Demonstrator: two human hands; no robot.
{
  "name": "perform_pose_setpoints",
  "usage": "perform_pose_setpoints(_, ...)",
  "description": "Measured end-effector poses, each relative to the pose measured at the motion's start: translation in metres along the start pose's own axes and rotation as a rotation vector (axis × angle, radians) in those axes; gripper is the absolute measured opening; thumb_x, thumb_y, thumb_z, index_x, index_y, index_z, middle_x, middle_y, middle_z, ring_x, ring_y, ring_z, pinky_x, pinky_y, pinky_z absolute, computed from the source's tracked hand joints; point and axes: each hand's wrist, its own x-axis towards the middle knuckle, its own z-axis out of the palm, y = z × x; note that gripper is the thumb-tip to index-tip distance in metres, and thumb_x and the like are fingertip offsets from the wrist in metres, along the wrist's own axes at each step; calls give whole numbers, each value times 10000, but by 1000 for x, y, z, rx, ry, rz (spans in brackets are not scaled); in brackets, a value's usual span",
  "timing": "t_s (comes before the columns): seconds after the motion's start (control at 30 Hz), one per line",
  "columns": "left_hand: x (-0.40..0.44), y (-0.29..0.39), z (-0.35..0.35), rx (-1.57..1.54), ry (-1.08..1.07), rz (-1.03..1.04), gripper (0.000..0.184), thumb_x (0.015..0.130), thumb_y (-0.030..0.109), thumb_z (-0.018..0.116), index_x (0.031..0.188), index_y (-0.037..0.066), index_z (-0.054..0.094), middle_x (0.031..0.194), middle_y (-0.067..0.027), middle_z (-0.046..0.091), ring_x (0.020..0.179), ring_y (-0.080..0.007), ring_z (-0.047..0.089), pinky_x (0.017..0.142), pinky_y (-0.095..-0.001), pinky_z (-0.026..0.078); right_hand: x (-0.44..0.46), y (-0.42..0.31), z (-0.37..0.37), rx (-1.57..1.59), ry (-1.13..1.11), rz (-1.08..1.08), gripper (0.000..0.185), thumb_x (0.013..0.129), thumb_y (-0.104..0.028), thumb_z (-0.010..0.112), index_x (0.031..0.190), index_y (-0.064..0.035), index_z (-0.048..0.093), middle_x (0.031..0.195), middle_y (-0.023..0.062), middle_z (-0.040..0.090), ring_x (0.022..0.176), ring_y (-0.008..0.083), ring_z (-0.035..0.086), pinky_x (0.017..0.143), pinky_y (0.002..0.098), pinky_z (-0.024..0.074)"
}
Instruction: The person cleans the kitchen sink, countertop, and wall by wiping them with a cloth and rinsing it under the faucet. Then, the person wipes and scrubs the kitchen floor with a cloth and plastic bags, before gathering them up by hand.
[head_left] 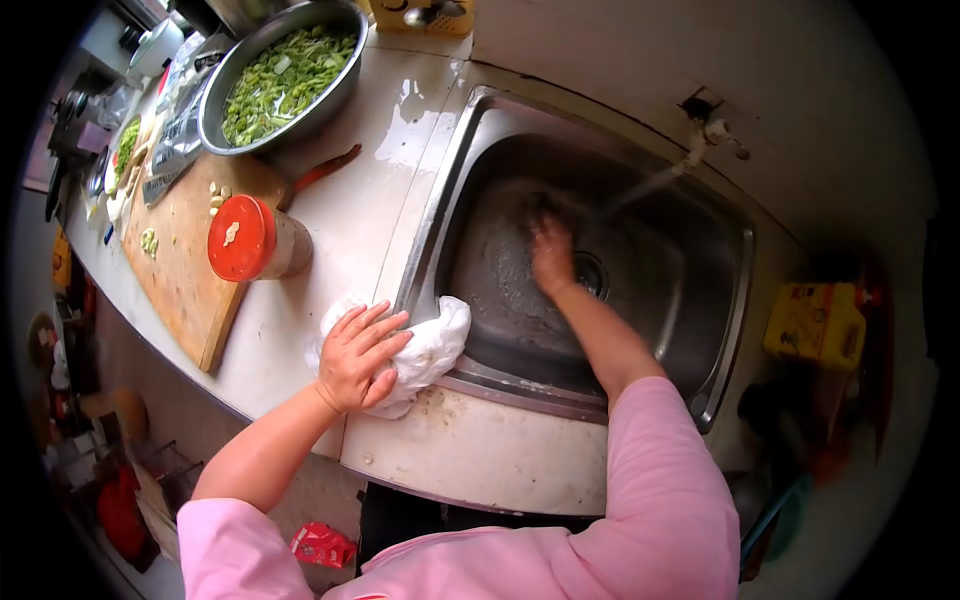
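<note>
My left hand [362, 355] rests with fingers spread on a crumpled white bundle [440, 335], a plastic bag or cloth, at the sink's near left corner. My right hand [552, 255] reaches down into the metal sink [640, 350], close to the drain [590, 274]. Motion smears its fingers, and a dark patch at their tips is too blurred to name. Water streams from the tap [712, 132] into the basin, and the sink floor looks wet and foamy. Left of the bundle stands a jar with a red lid [240, 238].
A wooden cutting board [165, 290] with garlic cloves lies at the left. Behind it, a metal basin [215, 105] holds chopped greens in water. A reddish-brown strip, perhaps a knife handle [328, 168], lies nearby. Right of the sink is a yellow jug [815, 325].
</note>
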Motion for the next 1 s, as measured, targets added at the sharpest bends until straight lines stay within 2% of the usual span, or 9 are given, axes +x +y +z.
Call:
perform_pose_setpoints(0.1, 0, 0, -1, -4, -17, 7, 377, 773, 313, 455, 1036, 91, 610, 1158, -112, 566, 1117, -309, 498, 949, -432, 350, -17, -42, -50, 115, -193, -192, 405, 825, -139, 518, 1227, -104, 473, 1281, 188, 425, 1189, 354, 385, 994, 465, 300)
perform_pose_setpoints(0.3, -1, -2, -1, -30, -5, -1, 376, 783, 324, 443, 1014, 85, 618, 1142, -116, 577, 1101, -312, 511, 941, -426, 354, 18, -8, -22, -138, -52, 357, 405, 843, -205, 501, 1233, -104, 465, 1315, 176, 390, 1204, 347, 371, 1022, 457, 271)
perform_pose_setpoints(0.43, 1, -2, 0, -42, 3, 0, 398, 806, 346, 416, 1003, 67, 620, 1129, -135, 582, 1094, -327, 515, 946, -433, 343, 4, -54, -39, 18, -227, -121, 399, 852, -211, 502, 1235, -107, 460, 1332, 180, 370, 1215, 333, 365, 1026, 433, 279)
perform_pose_setpoints(0.57, 3, -5, -1, -51, 14, -2, 392, 806, 345, 422, 1002, 69, 619, 1131, -134, 581, 1095, -323, 515, 947, -430, 343, -12, 15, -58, 134, -66, 393, 359, 855, -189, 502, 1204, -102, 490, 1345, 181, 354, 1224, 336, 358, 1022, 439, 285)
perform_pose_setpoints(0.67, 1, -3, -2, -49, -2, -12, 360, 767, 316, 466, 1002, 89, 617, 1146, -110, 573, 1101, -301, 512, 946, -421, 352, 24, -8, -23, 200, -37, 366, 368, 852, -144, 507, 1219, -117, 488, 1315, 170, 398, 1206, 350, 373, 989, 425, 328)
perform_pose_setpoints(0.77, 0, -2, -2, -46, 2, -9, 348, 742, 298, 494, 1000, 98, 615, 1153, -97, 569, 1109, -287, 507, 951, -416, 352, 12, -49, -33, 37, -121, -157, 345, 852, -138, 505, 1196, -109, 515, 1248, 177, 462, 1129, 353, 431, 950, 433, 350)
perform_pose_setpoints(0.87, 0, -5, -1, -45, 20, -2, 349, 733, 288, 504, 1005, 98, 613, 1143, -94, 573, 1105, -285, 509, 952, -417, 350, -11, 25, -60, 18, -233, -16, 346, 813, -102, 526, 1159, -111, 544, 1197, 164, 503, 1074, 352, 457, 928, 445, 358)
perform_pose_setpoints(0.93, 0, -5, -1, -53, 14, -8, 350, 734, 287, 506, 1010, 98, 612, 1139, -92, 575, 1103, -285, 510, 950, -417, 351, -2, 32, -60, -313, -3, 250, 365, 756, -30, 534, 1103, -131, 584, 1174, 134, 526, 1077, 342, 455, 925, 450, 364)
perform_pose_setpoints(1.0, 1, -4, -2, -55, 7, -8, 353, 736, 287, 507, 1015, 97, 609, 1135, -92, 576, 1102, -285, 510, 946, -417, 353, 10, 37, 5, -142, 65, 287, 387, 731, -5, 527, 1081, -155, 598, 1164, 113, 538, 1078, 341, 454, 914, 447, 377)
